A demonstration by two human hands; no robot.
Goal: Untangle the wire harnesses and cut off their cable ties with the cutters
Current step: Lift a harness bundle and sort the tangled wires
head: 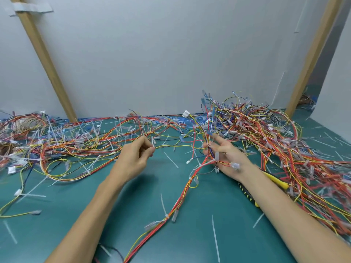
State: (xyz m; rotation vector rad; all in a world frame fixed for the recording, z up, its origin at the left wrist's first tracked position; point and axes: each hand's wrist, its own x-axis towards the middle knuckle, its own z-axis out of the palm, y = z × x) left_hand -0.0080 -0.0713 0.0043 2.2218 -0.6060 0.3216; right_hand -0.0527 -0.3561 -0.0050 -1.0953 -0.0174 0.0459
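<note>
Left hand (139, 150): fingers curled, pinched a yellow wire (176, 146).
Right hand (222, 156): gripped harness, index finger straight.
Harness (178, 202): on bench (57, 215), ran lengthwise from right hand toward near edge.
Cutters (247, 194): under right forearm, handles pointing near-right.

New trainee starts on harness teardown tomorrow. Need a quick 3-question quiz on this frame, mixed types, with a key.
1. True or false: the cutters are held in the right hand.
2. What does the left hand pinch? A) a yellow wire B) a loose tie C) the cutters
3. Fill in: the cut cable ties lie scattered on a ___ mat.

Key
1. False: they lie on the mat under the right forearm, and the right hand holds a wire bundle.
2. A
3. green
</note>
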